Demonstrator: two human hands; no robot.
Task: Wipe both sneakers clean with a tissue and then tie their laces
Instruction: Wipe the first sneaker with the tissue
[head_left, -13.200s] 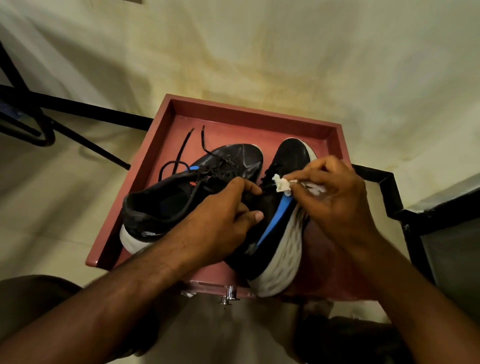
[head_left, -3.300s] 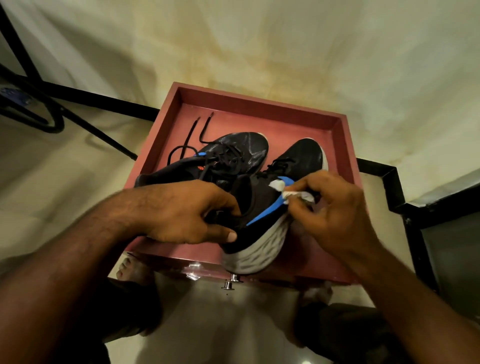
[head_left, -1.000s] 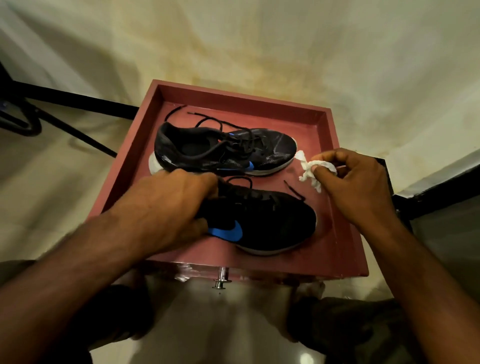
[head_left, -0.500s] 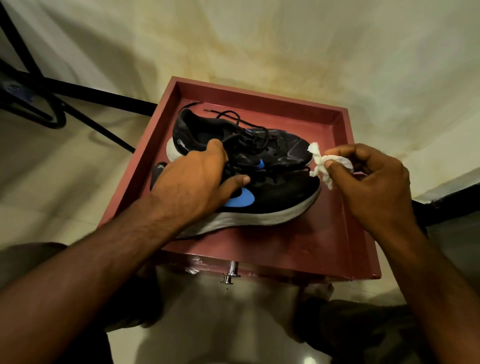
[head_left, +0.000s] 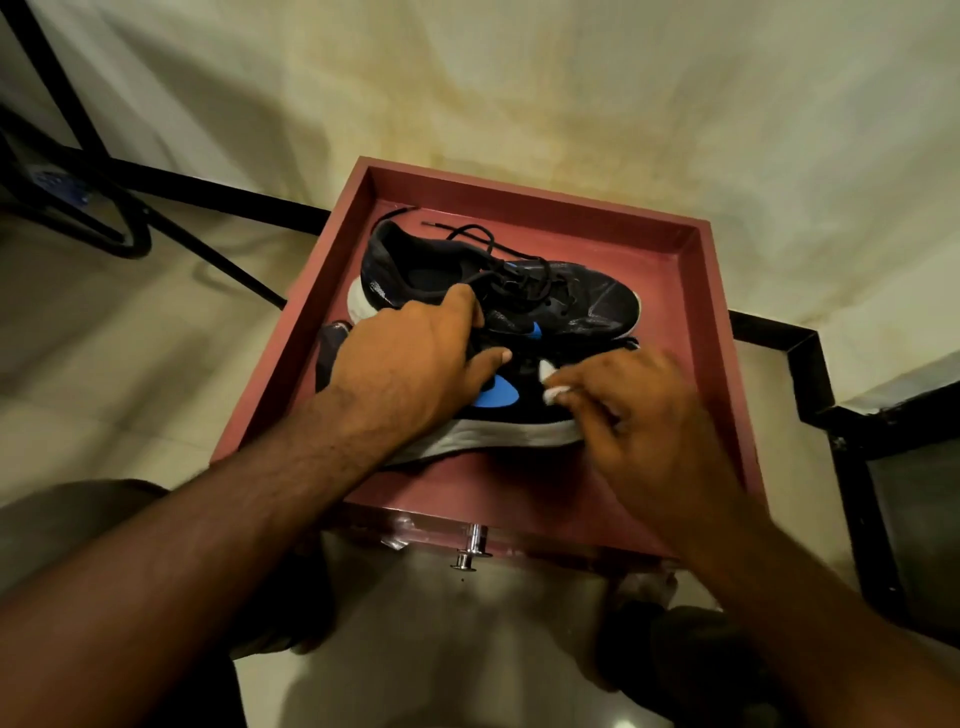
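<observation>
A stained cream wall (head_left: 519, 78) rises at the far side under dim, yellowish light. Glossy pale floor tiles (head_left: 104, 364) lie below, with a black metal frame (head_left: 104, 208) at far left.

The red tray (head_left: 696, 291) holds two black sneakers (head_left: 571, 304) (head_left: 524, 415), with two hands (head_left: 410, 369) (head_left: 639, 415) over them and what appears to be one white tissue (head_left: 549, 387).

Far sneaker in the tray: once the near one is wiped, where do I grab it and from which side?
Probably the heel collar of the far sneaker, from the left and above. It lies heel-left, toe-right in the red tray, its open collar facing up, leaving a rim to pinch. The left hand is already nearby; loose laces trail behind it.
</observation>
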